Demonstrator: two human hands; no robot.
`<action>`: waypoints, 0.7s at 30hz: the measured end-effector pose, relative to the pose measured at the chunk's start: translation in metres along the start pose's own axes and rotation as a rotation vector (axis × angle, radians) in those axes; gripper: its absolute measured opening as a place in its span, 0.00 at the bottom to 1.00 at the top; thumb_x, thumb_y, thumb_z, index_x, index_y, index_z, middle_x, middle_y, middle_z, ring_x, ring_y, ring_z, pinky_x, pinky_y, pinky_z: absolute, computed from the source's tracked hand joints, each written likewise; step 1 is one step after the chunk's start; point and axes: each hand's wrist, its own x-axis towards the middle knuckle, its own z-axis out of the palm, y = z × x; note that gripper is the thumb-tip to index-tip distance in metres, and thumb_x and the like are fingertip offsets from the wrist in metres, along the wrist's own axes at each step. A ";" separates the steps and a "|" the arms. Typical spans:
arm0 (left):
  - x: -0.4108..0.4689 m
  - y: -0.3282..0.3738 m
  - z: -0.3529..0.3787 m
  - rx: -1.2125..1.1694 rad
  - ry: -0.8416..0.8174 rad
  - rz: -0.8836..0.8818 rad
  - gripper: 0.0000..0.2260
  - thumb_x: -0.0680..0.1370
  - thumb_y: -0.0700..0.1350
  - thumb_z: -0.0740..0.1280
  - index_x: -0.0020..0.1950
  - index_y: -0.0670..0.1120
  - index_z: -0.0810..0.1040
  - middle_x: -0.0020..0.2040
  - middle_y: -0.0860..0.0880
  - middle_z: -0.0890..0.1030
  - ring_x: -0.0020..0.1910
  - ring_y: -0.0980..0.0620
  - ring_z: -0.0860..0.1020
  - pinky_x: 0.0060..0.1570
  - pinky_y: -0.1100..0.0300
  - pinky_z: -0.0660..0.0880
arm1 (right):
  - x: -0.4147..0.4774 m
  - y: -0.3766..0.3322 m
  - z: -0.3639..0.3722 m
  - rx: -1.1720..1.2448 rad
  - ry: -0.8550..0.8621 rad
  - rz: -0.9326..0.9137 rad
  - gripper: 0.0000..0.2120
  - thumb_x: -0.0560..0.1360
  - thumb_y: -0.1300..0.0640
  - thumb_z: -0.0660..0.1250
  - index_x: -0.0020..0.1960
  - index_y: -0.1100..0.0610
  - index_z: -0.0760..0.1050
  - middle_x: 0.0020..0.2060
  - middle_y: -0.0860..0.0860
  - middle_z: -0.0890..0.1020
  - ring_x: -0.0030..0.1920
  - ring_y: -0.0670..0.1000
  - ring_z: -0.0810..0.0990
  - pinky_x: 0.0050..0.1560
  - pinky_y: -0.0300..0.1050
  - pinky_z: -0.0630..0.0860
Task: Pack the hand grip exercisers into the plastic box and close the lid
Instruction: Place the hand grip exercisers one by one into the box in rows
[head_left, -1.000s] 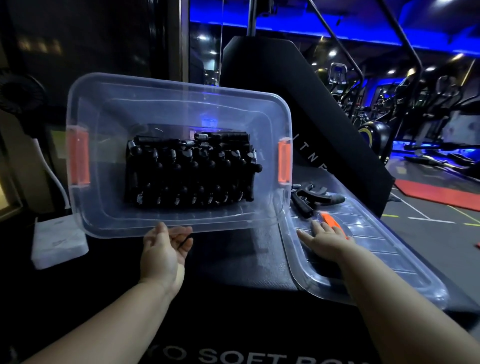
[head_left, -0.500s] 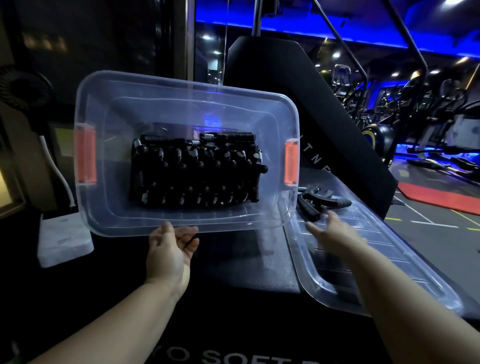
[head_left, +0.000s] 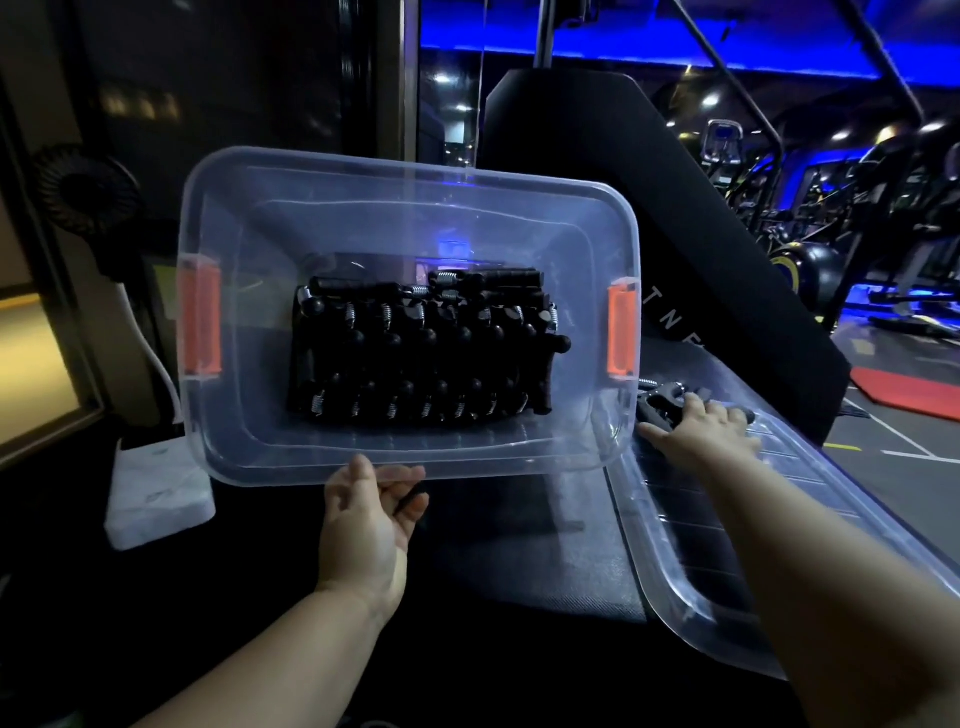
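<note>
Here, at the far left, a small black fan (head_left: 85, 189) is seen, well off from the left hand (head_left: 370, 525), and a white block (head_left: 158, 491) is laid on the dark worktop (head_left: 519, 551) just to that hand's left. The left hand is placed at the near rim of the clear plastic box (head_left: 405, 208), fingers curled loosely together under the edge and the thumb raised against it; whether the rim is truly pinched cannot be told. The box is tilted so that its open mouth is turned toward the camera, directly above the left hand. An orange latch (head_left: 201, 322) is fitted at its left end and a second orange latch (head_left: 622, 332) at its right end. A dense stack of black hand grip exercisers (head_left: 421, 353), with metal springs showing, is packed against the box's bottom, above the left hand and between the two latches.

To the right of the box, the right hand (head_left: 698, 428) is laid palm down over a loose grip exerciser (head_left: 662, 402), fingers spread across it; how firmly it is grasped cannot be told. This exerciser is lying on the far end of the clear lid (head_left: 727, 597), which is spread flat on the worktop under the right forearm, just beside the box. Beyond the right hand, gym machines (head_left: 831, 208) are lit in blue.
</note>
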 end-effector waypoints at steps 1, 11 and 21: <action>0.000 0.000 0.000 -0.001 0.000 0.003 0.12 0.83 0.51 0.54 0.58 0.44 0.70 0.38 0.47 0.82 0.41 0.52 0.81 0.40 0.58 0.75 | -0.001 -0.001 0.001 -0.001 0.020 0.016 0.48 0.63 0.22 0.56 0.73 0.51 0.60 0.72 0.55 0.63 0.73 0.59 0.57 0.65 0.61 0.61; 0.001 0.001 -0.002 0.009 -0.004 0.001 0.12 0.83 0.51 0.54 0.58 0.45 0.69 0.39 0.46 0.82 0.41 0.53 0.81 0.40 0.59 0.75 | -0.017 0.005 -0.014 -0.013 -0.029 0.029 0.50 0.53 0.22 0.63 0.64 0.54 0.71 0.62 0.58 0.72 0.64 0.60 0.70 0.58 0.55 0.66; -0.001 0.002 0.000 -0.020 0.012 -0.017 0.08 0.83 0.50 0.54 0.52 0.47 0.69 0.39 0.46 0.80 0.41 0.52 0.81 0.40 0.58 0.75 | -0.042 0.030 -0.021 0.222 -0.253 -0.152 0.39 0.42 0.21 0.66 0.43 0.47 0.74 0.43 0.48 0.79 0.45 0.53 0.77 0.48 0.43 0.69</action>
